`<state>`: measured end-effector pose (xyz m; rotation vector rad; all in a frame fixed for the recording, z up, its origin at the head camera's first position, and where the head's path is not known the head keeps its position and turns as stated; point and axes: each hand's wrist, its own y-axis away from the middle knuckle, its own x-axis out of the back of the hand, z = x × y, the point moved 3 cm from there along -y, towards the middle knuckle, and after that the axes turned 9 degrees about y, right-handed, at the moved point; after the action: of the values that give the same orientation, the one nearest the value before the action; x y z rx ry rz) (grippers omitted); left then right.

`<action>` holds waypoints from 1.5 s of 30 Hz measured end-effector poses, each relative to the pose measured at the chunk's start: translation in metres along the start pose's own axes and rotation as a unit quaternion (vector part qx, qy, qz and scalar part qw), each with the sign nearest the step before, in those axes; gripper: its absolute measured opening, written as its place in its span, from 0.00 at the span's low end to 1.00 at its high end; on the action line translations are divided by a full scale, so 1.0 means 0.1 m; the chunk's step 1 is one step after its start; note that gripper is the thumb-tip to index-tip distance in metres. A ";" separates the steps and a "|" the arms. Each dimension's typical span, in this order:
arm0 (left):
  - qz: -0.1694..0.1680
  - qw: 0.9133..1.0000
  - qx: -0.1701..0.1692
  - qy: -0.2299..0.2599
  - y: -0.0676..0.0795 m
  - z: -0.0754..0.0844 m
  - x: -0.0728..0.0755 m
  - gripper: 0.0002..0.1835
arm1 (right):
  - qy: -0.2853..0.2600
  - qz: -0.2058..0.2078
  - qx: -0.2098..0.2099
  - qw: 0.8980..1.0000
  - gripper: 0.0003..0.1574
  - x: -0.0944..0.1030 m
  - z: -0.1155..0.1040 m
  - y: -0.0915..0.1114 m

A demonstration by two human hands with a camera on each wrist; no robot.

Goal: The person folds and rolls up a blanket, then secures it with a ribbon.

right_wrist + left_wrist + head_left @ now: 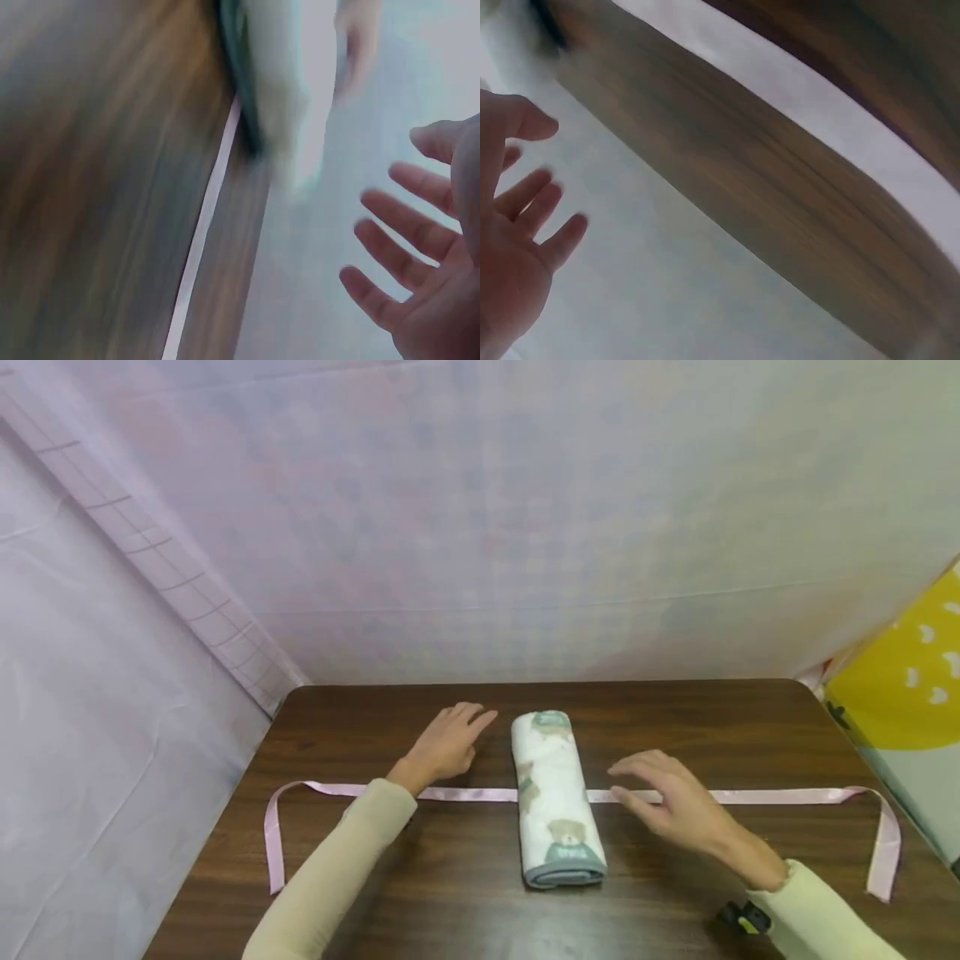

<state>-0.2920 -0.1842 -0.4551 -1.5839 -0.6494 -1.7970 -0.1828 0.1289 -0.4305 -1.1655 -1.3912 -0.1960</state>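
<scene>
A rolled white towel with bear prints and a grey-green edge lies lengthwise on the table. Beneath it a pink ribbon runs crosswise, its two ends curving toward the near side. To the left of the roll, my left hand hovers with relaxed fingers and nothing in them. My right hand hangs at the roll's right side, over the ribbon, with fingers spread loosely and holding nothing. In the right wrist view the towel is blurred, with the ribbon running out from it.
The brown wooden table has rounded far corners. Pale fabric hangs behind it, and a white sheet drops along the left. At the right stands a yellow patterned item. A small black device sits by the right sleeve.
</scene>
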 end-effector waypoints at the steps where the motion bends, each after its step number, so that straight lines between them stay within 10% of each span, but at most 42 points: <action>1: 0.003 1.000 0.009 0.017 0.05 -0.06 0.02 0.34 | 0.006 0.000 -0.019 1.000 0.18 0.04 0.11 0.03; 6: 0.008 0.988 0.060 0.141 0.38 -0.43 0.05 0.28 | 0.033 -0.050 -0.098 0.993 0.12 0.22 0.68 0.26; 13: 0.012 0.935 0.111 0.336 0.92 -0.85 0.05 0.29 | 0.023 -0.116 -0.167 0.979 0.12 0.35 1.36 0.68; 17: -0.003 0.921 0.133 0.366 1.17 -0.99 0.03 0.24 | 0.008 -0.113 -0.176 0.978 0.14 0.34 1.52 0.82; 26: -0.009 0.922 0.130 0.365 1.37 -1.09 -0.05 0.18 | 0.008 -0.114 -0.186 0.976 0.13 0.27 1.59 0.92; 45: -0.003 0.919 0.118 0.377 1.27 -1.04 -0.03 0.14 | 0.040 -0.101 -0.163 0.981 0.11 0.23 1.60 0.83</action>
<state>-0.2674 -0.3444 -0.4805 -0.6328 -0.4639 -2.0397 -0.2218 0.2953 -0.4926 -1.2656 -1.4395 -0.6275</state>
